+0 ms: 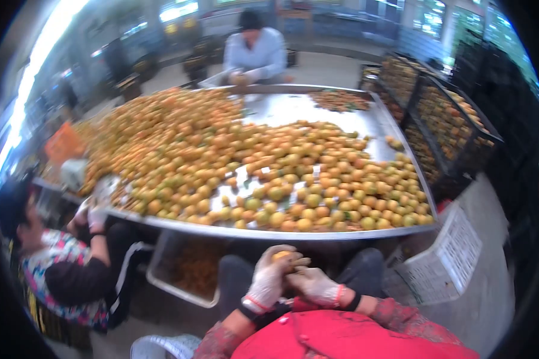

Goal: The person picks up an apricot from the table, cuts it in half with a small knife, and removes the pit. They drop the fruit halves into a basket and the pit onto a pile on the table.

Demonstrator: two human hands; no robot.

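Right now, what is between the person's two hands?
A small orange fruit. In the head view the left hand curls around it from the left, and the right hand touches it from below right.

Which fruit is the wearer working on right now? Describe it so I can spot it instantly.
Start at the long metal sorting table heaped with orange-yellow fruit. Below its near edge, two white-gloved hands meet above a red apron. The left hand holds one small orange fruit, the only one off the table.

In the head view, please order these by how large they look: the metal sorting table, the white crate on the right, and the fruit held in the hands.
1. metal sorting table, by far the largest.
2. white crate.
3. fruit, between the left hand and right hand; smallest, though nearest the camera.
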